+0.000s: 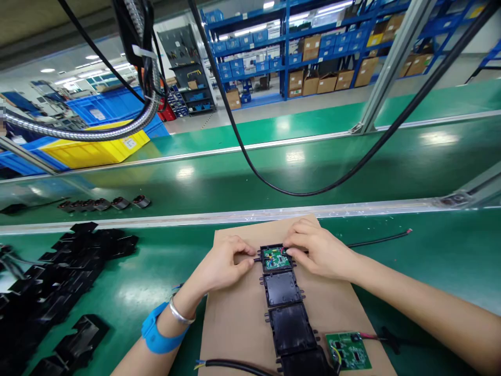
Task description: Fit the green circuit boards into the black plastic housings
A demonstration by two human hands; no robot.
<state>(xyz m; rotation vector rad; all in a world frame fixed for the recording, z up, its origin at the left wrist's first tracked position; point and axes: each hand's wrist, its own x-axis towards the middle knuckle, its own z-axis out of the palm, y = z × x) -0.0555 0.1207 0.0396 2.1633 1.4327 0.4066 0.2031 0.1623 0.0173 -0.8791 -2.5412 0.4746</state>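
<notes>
A small green circuit board lies inside the top black plastic case of a row of such cases. At its left side my left hand is closed, thumb and forefinger pinching a short black cable that enters the case. My right hand is closed at the case's right edge, fingertips by the red and black wires. A black cable comes out behind that hand; its grip is partly hidden. Below sit more black cases, with a second circuit board beside them.
A cardboard sheet lies under the work on the green bench. Black plastic parts are piled at left. Several metal cylinders stand behind the rail. A black cable hangs across in front. A stripped cable lies near the front.
</notes>
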